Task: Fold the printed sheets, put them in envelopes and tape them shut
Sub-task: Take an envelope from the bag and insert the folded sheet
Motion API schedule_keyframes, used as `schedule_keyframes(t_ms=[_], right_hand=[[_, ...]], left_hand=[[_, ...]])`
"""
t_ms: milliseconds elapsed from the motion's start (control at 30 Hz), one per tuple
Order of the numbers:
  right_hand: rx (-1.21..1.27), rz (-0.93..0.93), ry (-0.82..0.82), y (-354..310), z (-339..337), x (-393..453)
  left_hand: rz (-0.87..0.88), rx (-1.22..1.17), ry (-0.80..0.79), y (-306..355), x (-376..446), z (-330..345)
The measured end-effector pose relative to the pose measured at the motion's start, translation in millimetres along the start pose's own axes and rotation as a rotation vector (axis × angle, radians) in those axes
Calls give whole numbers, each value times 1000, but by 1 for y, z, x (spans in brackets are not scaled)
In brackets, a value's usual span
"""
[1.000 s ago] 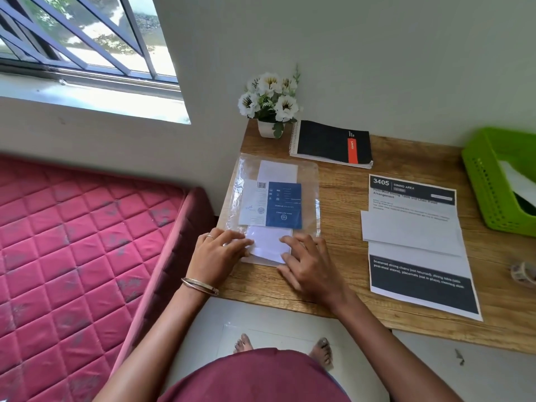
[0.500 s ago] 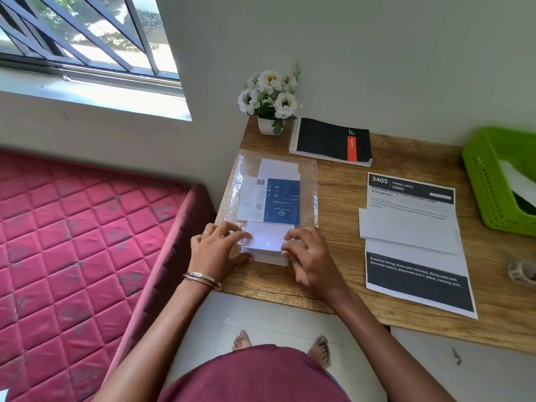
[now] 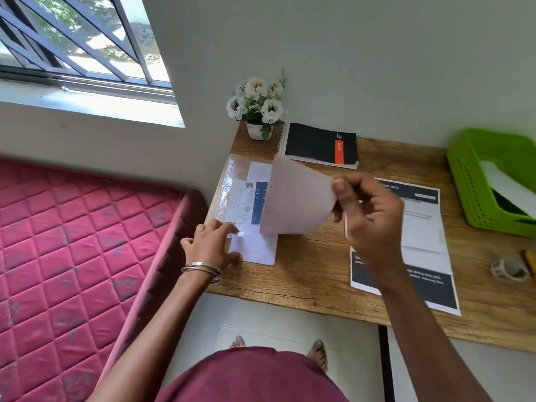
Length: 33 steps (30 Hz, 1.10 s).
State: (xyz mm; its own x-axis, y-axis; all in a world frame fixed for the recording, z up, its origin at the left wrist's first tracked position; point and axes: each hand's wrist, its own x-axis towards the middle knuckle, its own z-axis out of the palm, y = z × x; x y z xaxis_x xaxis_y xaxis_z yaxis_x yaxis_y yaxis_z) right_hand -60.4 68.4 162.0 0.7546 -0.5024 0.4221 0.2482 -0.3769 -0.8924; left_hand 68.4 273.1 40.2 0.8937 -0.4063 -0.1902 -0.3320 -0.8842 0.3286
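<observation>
Envelope (image 3: 295, 198) pinched in right hand (image 3: 368, 216), left hand (image 3: 211, 248) flat on packet (image 3: 246, 198), wooden desk (image 3: 313, 274), pink mattress (image 3: 72, 242)

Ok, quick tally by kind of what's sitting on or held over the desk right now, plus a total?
Envelope packs: 1, clear plastic pack, left hand resting on its near end
Loose envelopes: 1, pinched in the right hand
Printed sheets: 1
Notebooks: 1
Flower pots: 1
Green trays: 1
Tape rolls: 1
Total: 7
</observation>
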Motion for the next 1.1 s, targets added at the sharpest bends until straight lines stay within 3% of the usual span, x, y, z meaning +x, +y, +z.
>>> schedule_keyframes(t_ms=[200, 333, 433, 600, 733, 867, 1000, 1100], right_hand=[[124, 20, 361, -3, -33, 17], [172, 124, 380, 9, -60, 13], [221, 183, 390, 15, -84, 7], [112, 212, 387, 26, -128, 3], [-201, 152, 438, 33, -164, -1], [-420, 49, 429, 40, -185, 1], [-562, 31, 371, 48, -197, 7], [-532, 46, 311, 50, -202, 11]], left_hand=[[-38, 10, -105, 15, 4, -9], [74, -511, 146, 57, -2, -34], [119, -960, 228, 89, -3, -54], [-60, -1354, 271, 128, 8, -58], [-34, -1280, 432, 159, 18, -46], [305, -922, 421, 203, 6, -32], [634, -512, 212, 247, -8, -16], [688, -363, 102, 273, -13, -1]])
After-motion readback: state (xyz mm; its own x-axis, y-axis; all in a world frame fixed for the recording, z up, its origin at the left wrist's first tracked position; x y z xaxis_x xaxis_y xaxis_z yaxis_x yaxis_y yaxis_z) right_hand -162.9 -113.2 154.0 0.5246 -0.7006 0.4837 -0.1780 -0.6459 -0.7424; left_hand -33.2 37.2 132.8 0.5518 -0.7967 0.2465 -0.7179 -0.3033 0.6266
